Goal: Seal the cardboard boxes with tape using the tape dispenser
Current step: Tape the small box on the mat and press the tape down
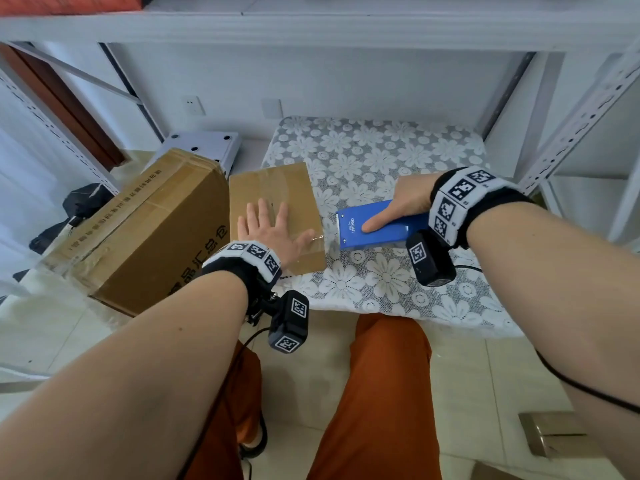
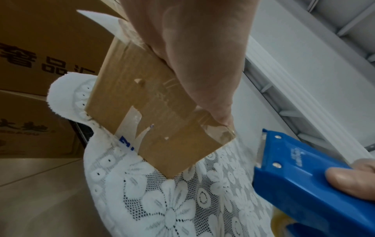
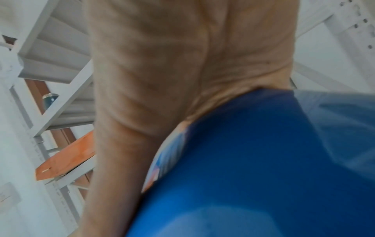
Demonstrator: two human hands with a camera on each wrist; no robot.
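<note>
A small flat cardboard box [image 1: 273, 192] lies on the left part of the lace-covered table, with clear tape along its top. My left hand [image 1: 268, 226] lies flat on it, fingers straight, and the thumb presses the tape end at the box's near right corner [image 2: 221, 128]. My right hand [image 1: 401, 206] grips the blue tape dispenser [image 1: 374, 226] just right of the box, thumb along its side. The dispenser's cutter end [image 2: 265, 144] is a short way off the box corner. In the right wrist view the blue dispenser [image 3: 253, 160] fills the frame under my palm.
A large printed cardboard box [image 1: 145, 230] leans against the table's left side, on the floor. The floral lace cloth [image 1: 381, 157] covers the table under a white metal shelf rack [image 1: 571, 133]. My legs in orange trousers [image 1: 377, 393] are below the table's near edge.
</note>
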